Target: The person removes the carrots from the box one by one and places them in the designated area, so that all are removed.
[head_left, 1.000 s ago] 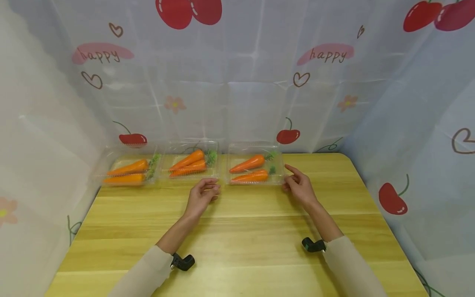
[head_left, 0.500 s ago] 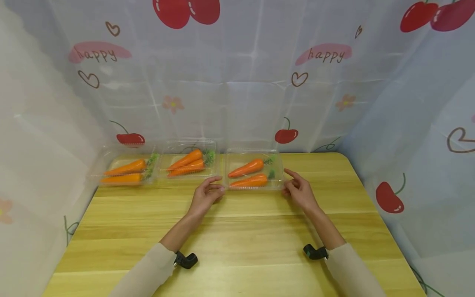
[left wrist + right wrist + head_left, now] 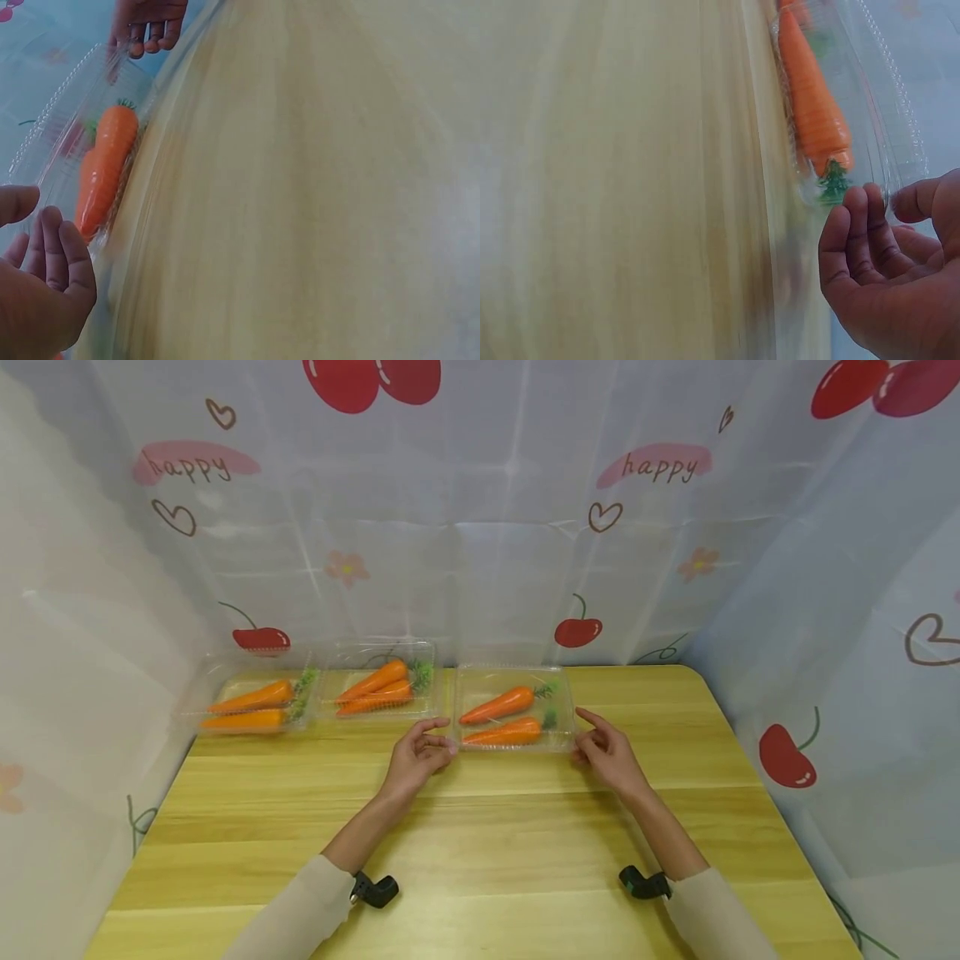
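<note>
- The clear box (image 3: 483, 678) with two carrots (image 3: 498, 705) sits right between the left hand (image 3: 415, 760) and the right hand (image 3: 609, 752).
- Its long side goes across, from one hand to the other, so each hand has a short end.
- No hand is clearly nearer: both have their fingertips right by the box, one hand at each end.
- From the left hand, the box is to the right and a bit farther away; from the right hand, it is to the left and a bit farther away.
- On both hands the fingers are softly bent, with the thumb apart from the pointing finger. They do not wrap around the box. I cannot tell how hard they press.
- The thin carrot tips point to the left hand, and the green tops are by the right hand.
- Under both hands is the wood table (image 3: 517, 852).
- The middle box (image 3: 348, 677) is just past the left hand, to its left, with carrots in it too. The end box (image 3: 238, 677) is farther left of that hand.
- Past all three boxes, far from both hands, hangs the curtain (image 3: 510, 577).
</note>
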### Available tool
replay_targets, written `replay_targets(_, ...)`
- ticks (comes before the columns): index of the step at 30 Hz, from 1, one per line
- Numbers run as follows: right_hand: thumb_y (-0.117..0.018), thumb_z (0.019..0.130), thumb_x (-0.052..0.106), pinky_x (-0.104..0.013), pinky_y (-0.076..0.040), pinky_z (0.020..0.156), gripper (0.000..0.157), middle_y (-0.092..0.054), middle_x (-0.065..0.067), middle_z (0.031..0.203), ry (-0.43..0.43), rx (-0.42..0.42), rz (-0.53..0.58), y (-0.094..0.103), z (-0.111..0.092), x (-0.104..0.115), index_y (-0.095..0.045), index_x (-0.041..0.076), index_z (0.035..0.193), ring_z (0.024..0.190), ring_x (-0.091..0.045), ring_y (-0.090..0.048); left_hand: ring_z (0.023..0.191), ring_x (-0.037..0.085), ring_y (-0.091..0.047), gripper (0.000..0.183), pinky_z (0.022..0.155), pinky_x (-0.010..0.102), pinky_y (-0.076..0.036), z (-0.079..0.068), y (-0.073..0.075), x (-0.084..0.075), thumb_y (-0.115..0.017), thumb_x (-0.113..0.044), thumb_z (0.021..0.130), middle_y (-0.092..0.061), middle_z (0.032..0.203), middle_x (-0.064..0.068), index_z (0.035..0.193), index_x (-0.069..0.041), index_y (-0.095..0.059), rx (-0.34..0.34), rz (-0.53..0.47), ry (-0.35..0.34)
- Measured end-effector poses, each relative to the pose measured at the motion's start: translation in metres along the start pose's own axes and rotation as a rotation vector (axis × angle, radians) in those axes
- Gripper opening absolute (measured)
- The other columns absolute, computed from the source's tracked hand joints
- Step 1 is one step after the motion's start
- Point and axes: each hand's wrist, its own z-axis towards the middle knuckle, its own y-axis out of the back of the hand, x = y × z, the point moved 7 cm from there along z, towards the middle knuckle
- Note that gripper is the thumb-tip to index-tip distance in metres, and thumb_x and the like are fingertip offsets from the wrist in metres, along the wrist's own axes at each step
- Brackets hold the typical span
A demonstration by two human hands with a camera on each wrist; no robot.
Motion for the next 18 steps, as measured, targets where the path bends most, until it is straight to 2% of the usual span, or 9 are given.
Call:
replay_targets(14, -0.052, 0.114, 0.013, -0.034, -0.066, 0.088, 0.056, -0.066, -0.033, 0.117, 0.012, 0.046, -0.042, -0.004, -0.028, 0.0, -0.037, 0.009, 0.168, 0.097, -0.029, -0.076, 0.101, 0.03, -0.071, 0.049, 0.09, 0.034, -0.063, -0.019, 0.001, 0.004, -0.079, -0.009, 0.098, -0.069, 0.11, 0.004, 0.143, -0.016, -0.064, 0.01, 0.001, 0.064)
replay_targets(18, -0.052, 0.114, 0.013, -0.035, -0.067, 0.087, 0.055, -0.067, -0.031, 0.114, 0.018, 0.04, -0.065, -0.006, -0.038, 0.002, -0.038, 0.009, 0.167, 0.095, -0.03, -0.076, 0.095, 0.022, -0.069, 0.048, 0.087, 0.03, -0.062, -0.028, 0.002, 0.007, -0.079, -0.009, 0.098, -0.068, 0.112, 0.006, 0.143, -0.013, -0.064, 0.017, 0.019, 0.079)
